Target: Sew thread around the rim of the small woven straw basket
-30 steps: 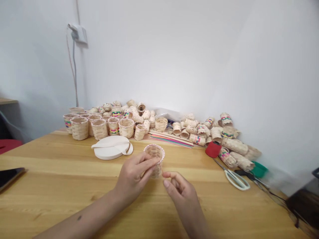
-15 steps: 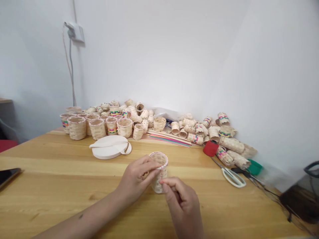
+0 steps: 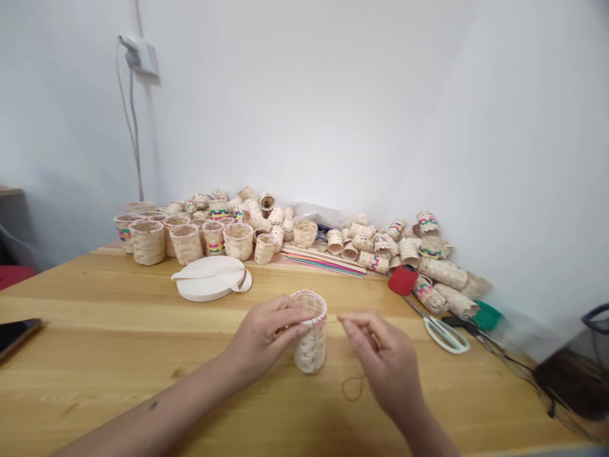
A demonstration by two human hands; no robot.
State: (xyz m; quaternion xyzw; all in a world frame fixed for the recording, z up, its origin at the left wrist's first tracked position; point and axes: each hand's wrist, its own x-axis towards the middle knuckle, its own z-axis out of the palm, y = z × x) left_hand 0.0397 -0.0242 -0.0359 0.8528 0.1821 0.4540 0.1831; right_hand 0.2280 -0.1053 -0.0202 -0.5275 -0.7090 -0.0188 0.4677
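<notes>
Woven pale-cane cup basket (image 3: 309, 350) at lower centre | left hand (image 3: 264, 333) clenched round it | right hand (image 3: 380, 346) by thin brown thread (image 3: 353, 388), grip unclear | slack loop could've snagged

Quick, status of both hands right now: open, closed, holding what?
Left hand: closed around a small woven basket.
Right hand: pinched, apparently holding a thin brown thread.

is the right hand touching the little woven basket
No, the right hand is apart from the woven basket, which the left hand grips near its rim.
</notes>
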